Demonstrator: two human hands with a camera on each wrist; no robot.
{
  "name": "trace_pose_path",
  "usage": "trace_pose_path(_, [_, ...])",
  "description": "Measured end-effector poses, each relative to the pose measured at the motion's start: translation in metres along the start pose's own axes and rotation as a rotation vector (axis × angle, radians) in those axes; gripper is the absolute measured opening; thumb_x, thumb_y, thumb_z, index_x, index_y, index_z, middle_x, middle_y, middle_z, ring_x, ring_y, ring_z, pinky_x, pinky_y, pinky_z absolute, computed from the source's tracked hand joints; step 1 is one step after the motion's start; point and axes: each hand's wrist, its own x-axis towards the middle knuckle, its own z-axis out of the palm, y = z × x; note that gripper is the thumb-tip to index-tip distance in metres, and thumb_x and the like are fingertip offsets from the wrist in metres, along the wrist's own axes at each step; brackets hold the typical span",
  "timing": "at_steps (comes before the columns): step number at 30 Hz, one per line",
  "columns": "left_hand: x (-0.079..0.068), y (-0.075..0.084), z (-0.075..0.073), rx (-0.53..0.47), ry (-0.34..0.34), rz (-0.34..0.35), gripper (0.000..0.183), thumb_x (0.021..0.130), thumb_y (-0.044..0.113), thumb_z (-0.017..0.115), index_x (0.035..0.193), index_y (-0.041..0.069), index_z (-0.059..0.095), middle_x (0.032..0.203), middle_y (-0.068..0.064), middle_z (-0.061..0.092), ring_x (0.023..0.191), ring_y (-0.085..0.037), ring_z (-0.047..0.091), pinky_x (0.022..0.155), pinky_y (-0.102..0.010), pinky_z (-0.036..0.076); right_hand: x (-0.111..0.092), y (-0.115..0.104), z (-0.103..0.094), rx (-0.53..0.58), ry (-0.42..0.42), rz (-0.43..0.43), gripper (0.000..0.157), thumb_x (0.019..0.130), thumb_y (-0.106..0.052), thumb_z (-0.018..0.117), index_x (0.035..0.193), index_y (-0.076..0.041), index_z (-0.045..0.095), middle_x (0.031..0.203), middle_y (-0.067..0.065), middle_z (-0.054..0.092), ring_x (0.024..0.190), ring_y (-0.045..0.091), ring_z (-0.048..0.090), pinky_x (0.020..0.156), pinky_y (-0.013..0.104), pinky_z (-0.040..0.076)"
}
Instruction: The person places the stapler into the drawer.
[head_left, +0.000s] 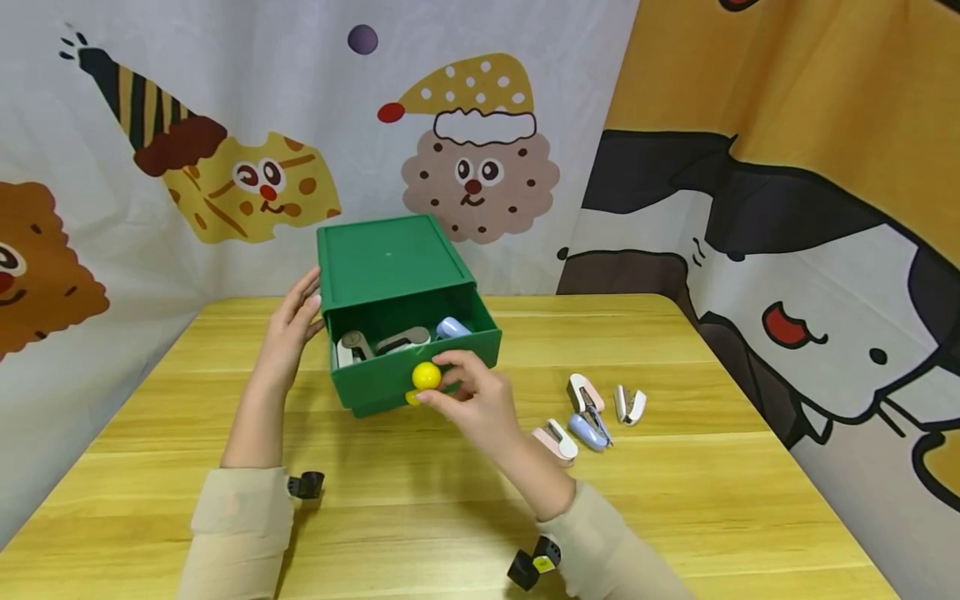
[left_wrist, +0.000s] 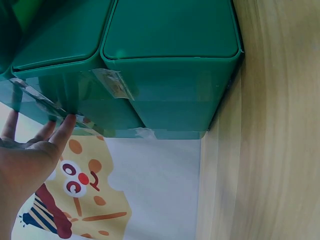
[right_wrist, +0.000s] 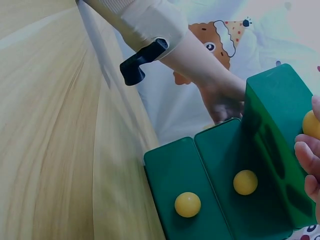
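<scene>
Drawer work is in hand, as I judge it: my right grip [head_left: 480,404] pinches the yellow knob [head_left: 427,376] on the top drawer [head_left: 378,379], which stands partway out of the green cabinet [head_left: 393,258]. My left grip [head_left: 291,325] has its fingers extended against the cabinet's side, probably bracing it. Whether I am pulling or pushing I cannot tell; either way, the next move likely calls for a straight, level slide, with the left grip steadying the stack against skidding. Grey, white and blue pieces that look like compact staplers [head_left: 403,340] lie inside the drawer, and four loose staplers [head_left: 590,432] in pink, white and blue lie on the tabletop [head_left: 420,525] to the cabinet's right. Cabinet walls look like smooth, glossy plastic, boxy with softened corners, and clear tape [left_wrist: 112,82] bridges the stacked units. Below, the closed lower drawers [right_wrist: 170,170] carry ball-shaped lower knobs [right_wrist: 187,204], rounded and slightly shiny, while the tabletop shows a pale, streaky wood grain.
</scene>
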Motion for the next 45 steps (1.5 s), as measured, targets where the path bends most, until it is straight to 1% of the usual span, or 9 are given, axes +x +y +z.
trace_pose_path(5, [0.000, 0.000, 0.000, 0.001, -0.002, -0.001, 0.052, 0.104, 0.028, 0.041, 0.154, 0.024, 0.025, 0.157, -0.012, 0.019, 0.140, -0.031, 0.022, 0.107, -0.061, 0.020, 0.001, -0.001, 0.003, 0.025, 0.013, 0.021, 0.041, 0.071, 0.002, 0.082, 0.105, -0.004, 0.060, 0.071, 0.005, 0.067, 0.044, 0.006, 0.048, 0.042, 0.018, 0.044])
trace_pose_path(13, [0.001, -0.001, -0.001, -0.008, -0.009, 0.007, 0.053, 0.104, 0.031, 0.042, 0.154, 0.024, 0.025, 0.157, -0.012, 0.018, 0.140, -0.031, 0.021, 0.107, -0.061, 0.019, 0.010, 0.001, 0.007, 0.059, 0.011, 0.064, 0.032, 0.075, -0.002, 0.080, 0.102, -0.004, 0.063, 0.070, 0.004, 0.066, 0.043, 0.005, 0.050, 0.041, 0.021, 0.045])
trace_pose_path(17, [0.000, -0.001, -0.001, -0.011, -0.010, 0.004, 0.054, 0.104, 0.031, 0.042, 0.154, 0.024, 0.024, 0.157, -0.012, 0.018, 0.140, -0.031, 0.022, 0.107, -0.061, 0.019, 0.015, 0.003, 0.010, 0.070, 0.011, 0.136, 0.029, 0.077, -0.006, 0.079, 0.102, -0.006, 0.064, 0.070, 0.003, 0.066, 0.042, 0.010, 0.052, 0.042, 0.023, 0.047])
trace_pose_path(19, [0.000, -0.002, -0.001, -0.008, -0.008, 0.000, 0.053, 0.104, 0.031, 0.042, 0.154, 0.024, 0.024, 0.157, -0.012, 0.018, 0.139, -0.031, 0.022, 0.107, -0.061, 0.020, 0.020, -0.001, 0.010, 0.071, 0.013, 0.172, 0.028, 0.077, -0.005, 0.079, 0.102, -0.004, 0.064, 0.070, 0.006, 0.066, 0.041, 0.015, 0.052, 0.042, 0.024, 0.048])
trace_pose_path(24, [0.001, -0.003, -0.002, 0.006, -0.006, -0.003, 0.054, 0.103, 0.032, 0.042, 0.154, 0.025, 0.024, 0.157, -0.011, 0.017, 0.140, -0.032, 0.021, 0.106, -0.062, 0.019, 0.035, -0.015, 0.010, 0.046, 0.009, 0.233, 0.028, 0.077, 0.000, 0.077, 0.101, 0.003, 0.063, 0.071, 0.014, 0.066, 0.042, 0.019, 0.052, 0.043, 0.025, 0.049])
trace_pose_path(27, [0.001, -0.002, -0.002, 0.011, -0.008, -0.003, 0.053, 0.104, 0.031, 0.042, 0.154, 0.025, 0.024, 0.157, -0.011, 0.017, 0.140, -0.032, 0.020, 0.107, -0.062, 0.019, 0.039, -0.004, 0.014, 0.034, 0.003, 0.272, 0.028, 0.079, -0.004, 0.077, 0.103, 0.002, 0.064, 0.073, 0.013, 0.067, 0.043, 0.020, 0.053, 0.044, 0.026, 0.049])
trace_pose_path(33, [0.001, -0.001, -0.001, 0.007, -0.009, 0.002, 0.053, 0.104, 0.030, 0.042, 0.154, 0.025, 0.024, 0.157, -0.011, 0.017, 0.141, -0.030, 0.019, 0.108, -0.061, 0.019, 0.042, 0.024, 0.022, 0.051, -0.002, 0.355, 0.030, 0.081, -0.019, 0.077, 0.107, -0.010, 0.066, 0.075, 0.005, 0.068, 0.045, 0.027, 0.056, 0.045, 0.028, 0.050])
trace_pose_path(37, [0.001, 0.000, -0.001, 0.008, -0.005, 0.002, 0.053, 0.104, 0.031, 0.042, 0.154, 0.025, 0.025, 0.157, -0.011, 0.018, 0.141, -0.028, 0.021, 0.108, -0.060, 0.020, 0.046, 0.031, 0.024, 0.048, 0.002, 0.371, 0.030, 0.082, -0.026, 0.076, 0.107, -0.013, 0.066, 0.075, 0.002, 0.067, 0.046, 0.029, 0.057, 0.044, 0.030, 0.051])
trace_pose_path(45, [0.001, 0.000, 0.000, 0.012, 0.001, -0.002, 0.052, 0.104, 0.030, 0.041, 0.153, 0.025, 0.026, 0.157, -0.011, 0.019, 0.140, -0.028, 0.021, 0.107, -0.060, 0.020, 0.054, 0.037, 0.029, 0.049, 0.020, 0.391, 0.030, 0.081, -0.025, 0.076, 0.106, -0.013, 0.066, 0.074, 0.002, 0.067, 0.046, 0.025, 0.058, 0.045, 0.031, 0.052])
